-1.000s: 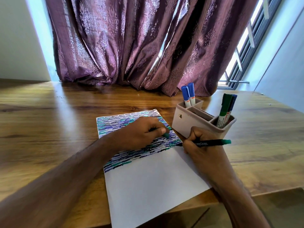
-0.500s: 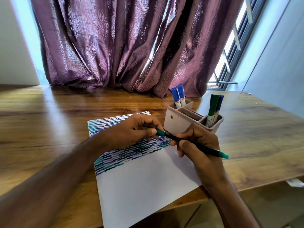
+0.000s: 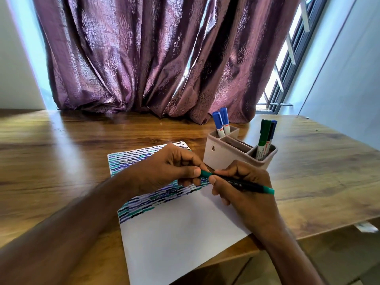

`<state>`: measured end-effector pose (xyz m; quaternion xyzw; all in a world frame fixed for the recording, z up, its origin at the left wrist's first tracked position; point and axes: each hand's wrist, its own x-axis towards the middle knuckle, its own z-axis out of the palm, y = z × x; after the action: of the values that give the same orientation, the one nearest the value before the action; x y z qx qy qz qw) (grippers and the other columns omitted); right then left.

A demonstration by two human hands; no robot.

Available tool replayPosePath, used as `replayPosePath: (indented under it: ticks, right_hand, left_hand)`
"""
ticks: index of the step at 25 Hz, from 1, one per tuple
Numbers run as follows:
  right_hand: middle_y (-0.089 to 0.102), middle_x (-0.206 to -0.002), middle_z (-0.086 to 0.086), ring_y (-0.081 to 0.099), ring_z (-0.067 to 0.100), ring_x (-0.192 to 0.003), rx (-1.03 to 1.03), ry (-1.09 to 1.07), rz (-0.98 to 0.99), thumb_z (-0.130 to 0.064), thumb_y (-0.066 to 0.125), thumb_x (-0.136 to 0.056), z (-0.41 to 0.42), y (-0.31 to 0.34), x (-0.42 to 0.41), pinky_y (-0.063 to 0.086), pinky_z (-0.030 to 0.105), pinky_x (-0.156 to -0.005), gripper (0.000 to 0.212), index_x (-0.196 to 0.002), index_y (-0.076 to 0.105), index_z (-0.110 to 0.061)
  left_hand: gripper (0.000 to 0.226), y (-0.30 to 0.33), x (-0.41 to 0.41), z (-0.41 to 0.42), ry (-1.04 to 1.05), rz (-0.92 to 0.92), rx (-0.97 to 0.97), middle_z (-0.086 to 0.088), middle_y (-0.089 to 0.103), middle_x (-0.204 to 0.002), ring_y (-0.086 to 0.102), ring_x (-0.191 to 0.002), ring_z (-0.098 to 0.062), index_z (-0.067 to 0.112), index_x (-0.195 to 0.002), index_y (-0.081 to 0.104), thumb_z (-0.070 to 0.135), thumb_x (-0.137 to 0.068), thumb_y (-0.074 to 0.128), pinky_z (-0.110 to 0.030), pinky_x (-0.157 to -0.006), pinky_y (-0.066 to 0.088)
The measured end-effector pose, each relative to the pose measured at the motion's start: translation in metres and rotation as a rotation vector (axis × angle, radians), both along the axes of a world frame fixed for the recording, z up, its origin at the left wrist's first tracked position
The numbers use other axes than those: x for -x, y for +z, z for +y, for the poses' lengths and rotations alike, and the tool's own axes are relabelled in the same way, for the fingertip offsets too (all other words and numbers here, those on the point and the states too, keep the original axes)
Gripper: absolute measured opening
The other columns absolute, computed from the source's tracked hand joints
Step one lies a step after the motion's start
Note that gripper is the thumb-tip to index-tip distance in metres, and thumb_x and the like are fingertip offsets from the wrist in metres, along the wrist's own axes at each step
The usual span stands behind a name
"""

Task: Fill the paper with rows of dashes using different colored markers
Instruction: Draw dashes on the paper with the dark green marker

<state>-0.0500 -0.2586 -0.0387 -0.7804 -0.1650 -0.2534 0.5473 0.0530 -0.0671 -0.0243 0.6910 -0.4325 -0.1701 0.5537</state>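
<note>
Home room: wooden desk (image 3: 61, 161), purple curtain (image 3: 144, 58).

There is one sheet of paper (image 3: 181, 239) on the tabletop (image 3: 61, 161). One pen holder (image 3: 226, 155) stands at the far right of it. Four markers stand in it: two blue ones (image 3: 221, 122) at the back, and one green (image 3: 264, 131) and one blue (image 3: 273, 128) at the right. One teal pen (image 3: 244, 184) is in two hands.

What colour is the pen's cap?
Teal green, on the pen both hands hold; head view.
</note>
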Motion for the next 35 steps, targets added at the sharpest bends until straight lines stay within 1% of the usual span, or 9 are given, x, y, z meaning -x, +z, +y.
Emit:
replayPosePath:
  ticks: [7, 11, 14, 16, 19, 22, 25, 28, 35]
  right_hand:
    - [0.071, -0.072, 0.004, 0.064, 0.013, -0.060, 0.080, 0.011, 0.034, -0.029, 0.070, -0.080, 0.002, 0.001, -0.003, 0.055, 0.025, -0.056, 0.029, -0.086, 0.069, 0.000]
    - [0.070, -0.085, 0.001, 0.067, 0.019, -0.077, 0.166, 0.079, 0.125, -0.022, 0.075, -0.081, -0.007, 0.008, 0.001, 0.059, 0.034, -0.067, 0.022, -0.097, 0.068, -0.009]
    - [0.067, -0.093, -0.013, 0.063, 0.007, -0.083, 0.355, -0.052, 0.271, -0.033, 0.079, -0.077, -0.020, 0.009, 0.016, 0.056, 0.018, -0.069, 0.034, -0.107, 0.062, -0.033]
    - [0.066, -0.092, -0.019, 0.062, 0.004, -0.081, 0.428, -0.157, 0.252, -0.035, 0.080, -0.076, -0.025, 0.003, 0.026, 0.053, 0.013, -0.067, 0.034, -0.104, 0.061, -0.039]
    - [0.068, -0.088, -0.019, 0.063, 0.006, -0.081, 0.425, -0.199, 0.196, -0.036, 0.079, -0.077, -0.025, -0.003, 0.031, 0.053, 0.013, -0.066, 0.023, -0.098, 0.069, -0.035]
    - [0.067, -0.085, -0.020, 0.061, 0.004, -0.082, 0.441, -0.216, 0.212, -0.038, 0.077, -0.078, -0.023, -0.005, 0.030, 0.052, 0.011, -0.066, 0.019, -0.095, 0.070, -0.033]
    - [0.066, -0.085, -0.021, 0.061, 0.002, -0.080, 0.452, -0.235, 0.225, -0.041, 0.075, -0.079, -0.022, -0.006, 0.029, 0.054, 0.015, -0.066, 0.019, -0.095, 0.070, -0.033]
    - [0.067, -0.086, -0.020, 0.061, 0.003, -0.079, 0.433, -0.231, 0.231, -0.041, 0.075, -0.079, -0.022, -0.006, 0.031, 0.056, 0.018, -0.070, 0.019, -0.095, 0.070, -0.032]
    - [0.066, -0.081, -0.018, 0.060, 0.004, -0.076, 0.392, -0.213, 0.243, -0.039, 0.075, -0.079, -0.023, -0.004, 0.032, 0.055, 0.018, -0.065, 0.017, -0.093, 0.070, -0.030]
  left_hand:
    - [0.015, -0.008, -0.002, -0.002, -0.027, 0.086, 0.038, -0.017, 0.070, -0.081, 0.059, -0.067, -0.020, 0.008, -0.097, 0.074, 0.003, -0.091, 0.061, -0.024, -0.059, 0.050]
    - [0.014, -0.011, -0.004, -0.002, 0.027, 0.145, 0.061, -0.017, 0.068, -0.081, 0.060, -0.066, -0.017, 0.010, -0.096, 0.073, 0.003, -0.086, 0.066, -0.026, -0.061, 0.052]
    - [0.016, -0.009, -0.007, 0.000, 0.121, 0.099, 0.174, -0.017, 0.069, -0.082, 0.063, -0.069, -0.019, 0.005, -0.096, 0.069, -0.003, -0.082, 0.070, -0.028, -0.063, 0.054]
    - [0.016, -0.007, -0.007, 0.002, 0.162, 0.094, 0.265, -0.013, 0.069, -0.080, 0.063, -0.067, -0.018, 0.007, -0.092, 0.069, 0.005, -0.077, 0.074, -0.027, -0.062, 0.055]
    - [0.021, -0.001, -0.008, 0.000, 0.227, 0.111, 0.397, -0.008, 0.070, -0.083, 0.061, -0.067, -0.016, 0.015, -0.088, 0.073, 0.020, -0.068, 0.078, -0.026, -0.063, 0.055]
    - [0.019, 0.014, -0.010, -0.010, 0.298, 0.031, 0.481, -0.009, 0.069, -0.080, 0.060, -0.062, -0.016, 0.013, -0.088, 0.073, 0.011, -0.071, 0.081, -0.026, -0.059, 0.053]
    - [0.019, 0.039, -0.012, -0.025, 0.369, -0.083, 0.470, -0.004, 0.070, -0.074, 0.060, -0.058, -0.011, 0.010, -0.093, 0.068, 0.002, -0.076, 0.075, -0.023, -0.054, 0.050]
    - [0.019, 0.062, -0.015, -0.043, 0.342, -0.159, 0.440, -0.001, 0.072, -0.077, 0.062, -0.061, -0.009, 0.014, -0.092, 0.068, 0.007, -0.076, 0.075, -0.020, -0.052, 0.049]
    - [0.020, 0.084, -0.025, -0.076, 0.379, -0.258, 0.356, -0.009, 0.070, -0.085, 0.065, -0.063, -0.002, 0.008, -0.099, 0.066, -0.003, -0.083, 0.071, -0.013, -0.052, 0.047]
